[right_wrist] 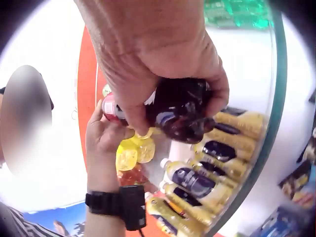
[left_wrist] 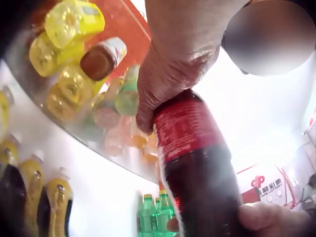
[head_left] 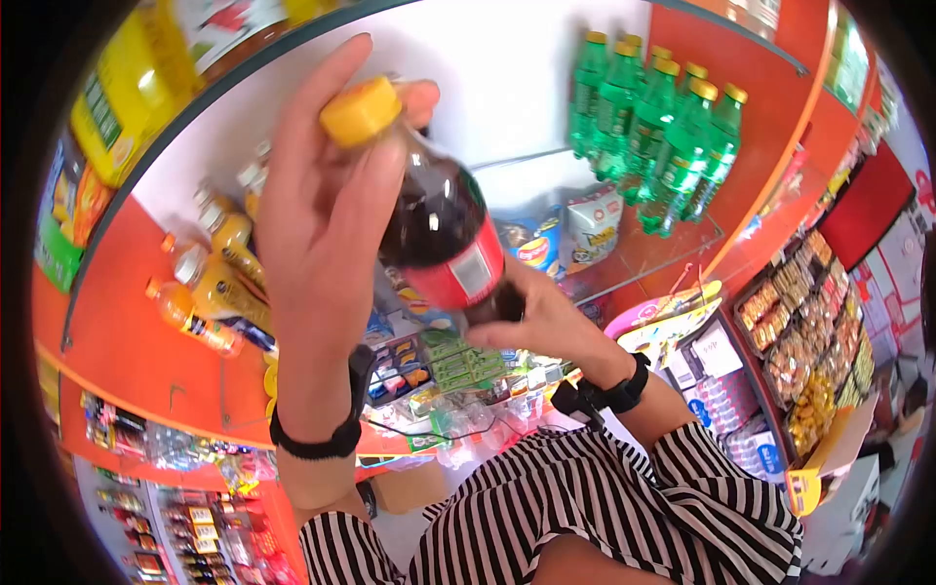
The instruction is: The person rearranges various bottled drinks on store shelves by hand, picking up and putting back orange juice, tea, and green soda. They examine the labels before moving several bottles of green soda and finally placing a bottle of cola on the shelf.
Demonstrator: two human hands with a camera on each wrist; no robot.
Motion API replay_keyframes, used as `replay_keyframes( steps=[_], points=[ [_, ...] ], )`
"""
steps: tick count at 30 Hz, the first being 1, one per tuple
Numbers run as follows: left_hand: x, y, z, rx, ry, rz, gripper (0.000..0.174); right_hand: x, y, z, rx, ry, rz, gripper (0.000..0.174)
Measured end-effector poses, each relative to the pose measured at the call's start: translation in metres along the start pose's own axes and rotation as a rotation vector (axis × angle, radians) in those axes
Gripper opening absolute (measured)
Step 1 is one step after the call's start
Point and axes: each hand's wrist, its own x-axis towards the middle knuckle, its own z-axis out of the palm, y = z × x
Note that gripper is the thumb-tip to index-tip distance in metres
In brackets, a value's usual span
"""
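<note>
A cola bottle point(head_left: 439, 219) with dark drink, a red label and a yellow cap point(head_left: 361, 112) is tilted between my two hands. My left hand point(head_left: 327, 224) grips its upper part, thumb along the neck below the cap. Around the bottom end curl the thumb and fingers of my right hand point(head_left: 556, 322). In the left wrist view the bottle point(left_wrist: 197, 173) slants down from the left hand point(left_wrist: 177, 54), with right-hand fingers low at its side. The right wrist view shows the dark base point(right_wrist: 182, 106) inside the right hand point(right_wrist: 153, 49), hiding much of the bottle.
Green bottles point(head_left: 658, 136) with yellow caps stand grouped on the shelf at right. Yellow and orange drink bottles point(head_left: 210, 283) are at left. Snack bags point(head_left: 593, 229) lie behind the hands. A glass shelf edge point(right_wrist: 279, 94) runs beside the right hand. Packaged goods point(head_left: 809, 341) fill a tray farther right.
</note>
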Motion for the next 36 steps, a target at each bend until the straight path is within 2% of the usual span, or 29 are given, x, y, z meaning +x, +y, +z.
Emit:
replay_keyframes(
  steps=[1, 3, 4, 6, 7, 9, 11, 13, 15, 16, 17, 19, 20, 24, 26, 32, 36],
  points=[
    [0.009, -0.008, 0.01, -0.009, -0.02, 0.001, 0.043, 0.002, 0.006, -0.009, -0.056, 0.137, -0.047, 0.059],
    [0.026, -0.033, 0.029, -0.09, 0.036, -0.147, 0.045, 0.013, 0.029, -0.03, -0.182, 0.358, -0.219, 0.061],
    [0.035, -0.045, 0.036, -0.091, 0.016, -0.147, 0.045, 0.015, 0.032, -0.039, -0.38, 0.476, -0.219, 0.065],
    [0.055, -0.065, 0.045, -0.124, -0.002, -0.269, 0.037, 0.02, 0.035, -0.054, -0.421, 0.546, -0.222, 0.066],
    [0.065, -0.074, 0.051, -0.122, -0.017, -0.27, 0.037, 0.022, 0.035, -0.06, -0.47, 0.595, -0.221, 0.067],
    [0.084, -0.091, 0.063, -0.125, -0.006, -0.253, 0.027, 0.022, 0.033, -0.072, -0.446, 0.58, -0.201, 0.069],
    [0.101, -0.105, 0.071, -0.149, -0.034, -0.259, 0.026, 0.018, 0.032, -0.084, -0.73, 0.623, -0.26, 0.069],
    [0.116, -0.118, 0.077, -0.165, -0.057, -0.237, 0.026, 0.008, 0.036, -0.099, -0.763, 0.604, -0.222, 0.071],
    [0.132, -0.131, 0.083, -0.184, -0.057, -0.225, 0.027, -0.009, 0.047, -0.105, -1.054, 0.608, -0.196, 0.07],
    [0.139, -0.137, 0.086, -0.153, -0.029, -0.233, 0.027, -0.016, 0.052, -0.108, -1.143, 0.592, -0.187, 0.062],
    [0.145, -0.143, 0.089, -0.122, -0.001, -0.243, 0.028, -0.019, 0.057, -0.108, -1.144, 0.594, -0.185, 0.062],
    [0.158, -0.16, 0.097, -0.127, 0.016, -0.254, 0.028, -0.023, 0.063, -0.105, -1.337, 0.527, -0.068, 0.053],
    [0.164, -0.169, 0.101, -0.13, 0.039, -0.262, 0.028, -0.022, 0.064, -0.104, -1.358, 0.547, -0.097, 0.047],
    [0.185, -0.204, 0.115, -0.072, 0.099, -0.288, 0.031, -0.021, 0.064, -0.104, -1.354, 0.521, -0.083, 0.043],
    [0.191, -0.219, 0.122, -0.02, 0.115, -0.285, 0.04, -0.021, 0.06, -0.104, -1.313, 0.514, -0.083, 0.04],
    [0.2, -0.254, 0.133, 0.106, 0.156, -0.3, 0.037, -0.019, 0.058, -0.105, -1.3, 0.511, -0.044, 0.038],
    [0.198, -0.256, 0.139, 0.205, 0.142, -0.278, 0.036, -0.019, 0.056, -0.106, -1.3, 0.504, -0.049, 0.038]
  ],
)
